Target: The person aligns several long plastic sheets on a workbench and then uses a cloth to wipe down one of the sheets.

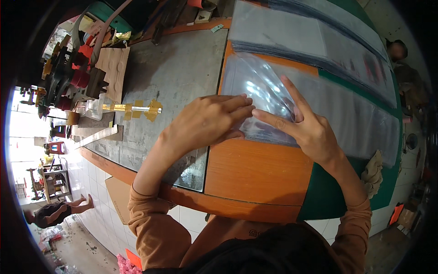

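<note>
Left hand [207, 121]: palm down, fingers together, pressed flat on the near left corner of a stack of clear plastic sleeves [319, 109]; right hand [303, 125]: fingers spread, thumb and forefinger pinching the lifted corner of the top clear sheet [260, 84], which curls upward and catches the light; the fingertips of both hands nearly meet. Stack: lies on the orange board [255, 171] of the worktop [182, 68], just right of the grey metal plate; second row of sleeves [310, 32] beyond it; crumpled cloth [373, 171] near the right edge; strip of yellow tape [132, 108] on the plate, well left.
</note>
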The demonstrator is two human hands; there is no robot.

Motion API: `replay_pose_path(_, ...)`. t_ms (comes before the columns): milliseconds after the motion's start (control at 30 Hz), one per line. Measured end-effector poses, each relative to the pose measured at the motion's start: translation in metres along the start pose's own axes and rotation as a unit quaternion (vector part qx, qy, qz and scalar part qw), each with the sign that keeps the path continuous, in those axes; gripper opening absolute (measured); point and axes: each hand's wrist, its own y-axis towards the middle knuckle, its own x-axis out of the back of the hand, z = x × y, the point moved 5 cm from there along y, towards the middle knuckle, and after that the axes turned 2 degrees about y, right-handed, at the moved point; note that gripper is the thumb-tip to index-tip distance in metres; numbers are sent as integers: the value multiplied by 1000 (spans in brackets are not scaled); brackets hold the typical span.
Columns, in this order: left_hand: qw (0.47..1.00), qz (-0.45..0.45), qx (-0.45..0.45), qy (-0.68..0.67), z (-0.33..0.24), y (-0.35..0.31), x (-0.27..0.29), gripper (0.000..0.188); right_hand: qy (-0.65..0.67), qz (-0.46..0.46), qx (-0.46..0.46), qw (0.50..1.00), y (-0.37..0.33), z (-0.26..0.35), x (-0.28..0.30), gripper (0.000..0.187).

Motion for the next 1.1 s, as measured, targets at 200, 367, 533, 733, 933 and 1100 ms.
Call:
replay_pose_path(200, 999, -5, -32, -14, -2, 0, 5, 24, 17, 0, -14, 1000, -6, 0, -7, 42)
replay_pose_path(367, 999, 15, -15, 47, -10, 6, 8, 16, -10, 23, -9, 1000, -7, 4, -9, 58)
replay_pose_path(533, 999, -18, 9, 31, -6, 4, 9, 15, -9, 37, -16, 999, -6, 3, -8, 58)
replay_pose_path(733, 997, 19, 53, -62, 15, 7, 2, 20, -11, 43, -21, 999, -6, 2, -9, 51)
replay_pose_path(933, 957, -261, -56, 118, -8, 9, 17, 29, -34, -20, -25, 999, -6, 9, -10, 32)
replay_pose_path(1100, 975, -217, -44, -3, 3, 5, 17, 51, 50, -122, -96, 987, -3, -7, 3, 34)
